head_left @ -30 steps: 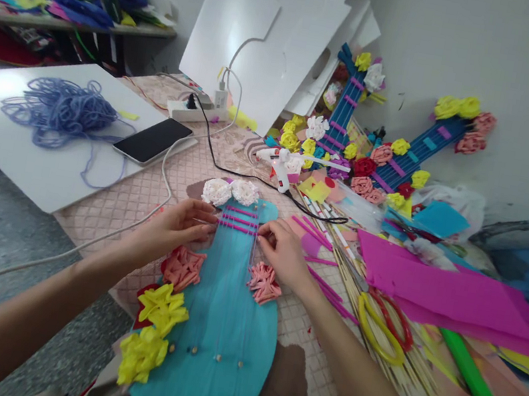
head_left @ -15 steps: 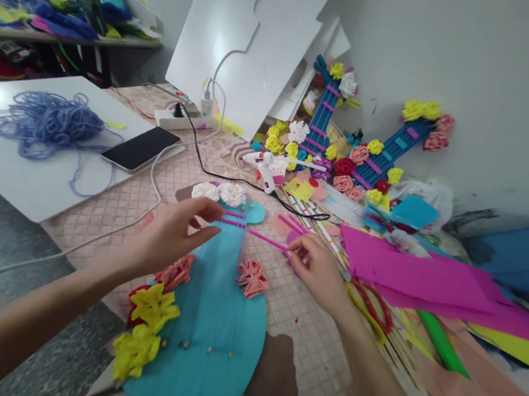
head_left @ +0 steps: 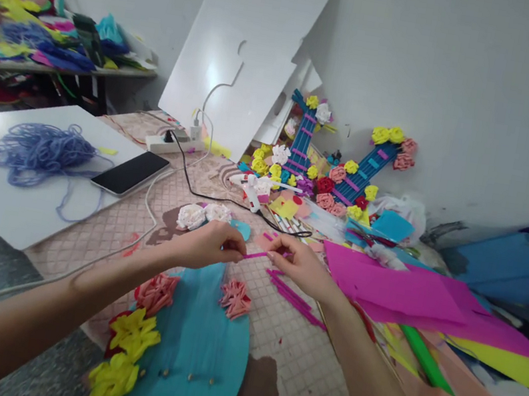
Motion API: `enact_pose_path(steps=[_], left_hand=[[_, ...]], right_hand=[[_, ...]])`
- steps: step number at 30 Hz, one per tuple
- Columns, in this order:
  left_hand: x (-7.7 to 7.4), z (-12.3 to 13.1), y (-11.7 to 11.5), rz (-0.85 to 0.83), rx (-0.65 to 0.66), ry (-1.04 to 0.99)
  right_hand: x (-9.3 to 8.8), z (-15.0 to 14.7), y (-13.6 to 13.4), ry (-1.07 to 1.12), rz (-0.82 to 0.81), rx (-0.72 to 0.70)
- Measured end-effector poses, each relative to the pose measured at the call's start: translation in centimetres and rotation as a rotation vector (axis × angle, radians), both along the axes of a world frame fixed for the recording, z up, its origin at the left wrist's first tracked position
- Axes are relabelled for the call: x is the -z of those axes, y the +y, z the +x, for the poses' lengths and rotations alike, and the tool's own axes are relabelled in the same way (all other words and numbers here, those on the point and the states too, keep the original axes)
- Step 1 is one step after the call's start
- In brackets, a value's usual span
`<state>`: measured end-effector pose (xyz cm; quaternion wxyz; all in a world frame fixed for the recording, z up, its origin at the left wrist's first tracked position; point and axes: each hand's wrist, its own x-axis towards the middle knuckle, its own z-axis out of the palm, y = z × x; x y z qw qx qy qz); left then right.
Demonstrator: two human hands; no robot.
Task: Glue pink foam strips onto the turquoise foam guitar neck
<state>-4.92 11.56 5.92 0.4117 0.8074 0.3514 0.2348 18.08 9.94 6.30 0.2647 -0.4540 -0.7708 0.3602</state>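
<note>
A thin magenta paper strip point(head_left: 256, 255) stretches between my two hands, above the neck of a turquoise guitar-shaped board point(head_left: 204, 343). My left hand point(head_left: 211, 244) pinches its left end, and my right hand point(head_left: 302, 268) grips the other end between thumb and fingers. Yellow paper flowers point(head_left: 135, 333) and pink paper flowers point(head_left: 235, 298) edge the board, with white paper flowers point(head_left: 204, 216) by its head. Small round beads sit in a row on its lower part. Several more magenta strips point(head_left: 296, 296) lie below my right hand. My left hand hides part of the neck.
A white hot glue gun point(head_left: 249, 190) with a black cord lies behind the board. At left are a phone point(head_left: 130, 173) and blue yarn point(head_left: 44, 151) on a white panel. Magenta sheets point(head_left: 391, 287) lie right; decorated guitar shapes point(head_left: 365, 171) lean at the wall.
My left hand has moved right and closed on the strip's free end; it was open before. Both hands are now close together. The view has shifted, with the board lower in it.
</note>
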Motion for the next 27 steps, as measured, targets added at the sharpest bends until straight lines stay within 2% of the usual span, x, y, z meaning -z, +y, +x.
enact_pose_path(steps=[4, 7, 10, 13, 18, 23, 27], left_hand=[[0.9, -0.9, 0.7, -0.433, -0.02, -0.228], [1.3, -1.4, 1.0, -0.727, -0.063, -0.43], [1.5, -1.7, 1.1, -0.911, -0.133, -0.547], [1.9, -2.2, 1.3, -0.996, -0.202, -0.61], [2.2, -2.9, 1.7, -1.028, -0.266, -0.682], [1.6, -2.9, 1.8, -1.096, -0.33, -0.741], [1.1, -2.9, 1.8, -1.143, -0.378, -0.806]], right_hand=[[0.4, -0.7, 1.9, 0.153, -0.063, 0.041], [1.1, -1.0, 4.1, 0.063, 0.135, 0.147], [2.0, -1.5, 7.2, -0.083, 0.33, 0.236], [3.1, -2.4, 10.4, -0.145, 0.403, 0.267], [4.7, -4.6, 14.2, -0.237, 0.442, 0.242], [5.1, -6.4, 15.9, -0.257, 0.418, 0.213], [4.1, -6.2, 15.6, -0.196, 0.408, 0.227]])
